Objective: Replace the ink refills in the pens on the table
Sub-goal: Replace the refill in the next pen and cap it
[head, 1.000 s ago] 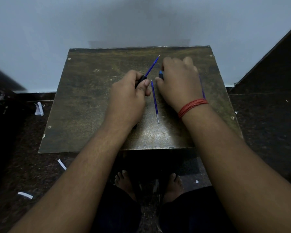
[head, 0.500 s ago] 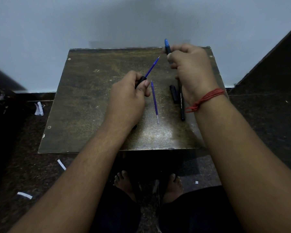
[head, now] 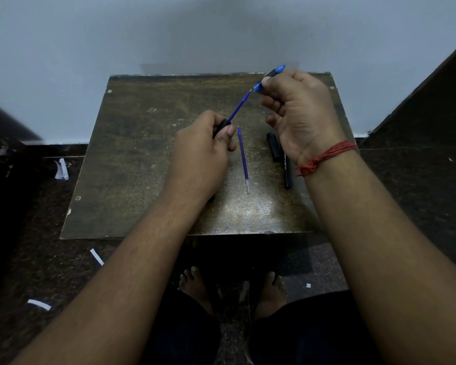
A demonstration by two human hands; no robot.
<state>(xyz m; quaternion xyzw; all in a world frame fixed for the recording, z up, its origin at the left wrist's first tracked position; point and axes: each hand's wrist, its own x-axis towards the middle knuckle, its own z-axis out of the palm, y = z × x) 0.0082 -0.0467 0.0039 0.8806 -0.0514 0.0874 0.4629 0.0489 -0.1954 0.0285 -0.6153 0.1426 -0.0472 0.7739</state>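
My left hand [head: 203, 156] grips a black pen barrel [head: 221, 127] with a blue ink refill [head: 238, 106] sticking out of it up and to the right. My right hand [head: 298, 111] pinches a black-and-blue pen piece [head: 270, 76] between thumb and forefinger, its lower blue end level with the refill's tip. A loose blue refill [head: 243, 159] lies on the brown table [head: 142, 154] between my hands. A second black pen [head: 287, 171] and a black cap [head: 273, 147] lie under my right wrist.
The table stands against a pale wall. Dark floor surrounds it, with white paper scraps [head: 96, 256] and crumpled paper [head: 61, 169] on the left. My bare feet [head: 195, 285] show below the table's front edge.
My right hand picked the black-and-blue piece off the table, lifted it, then tilted it and brought its end down to the refill tip. My left hand stayed put.
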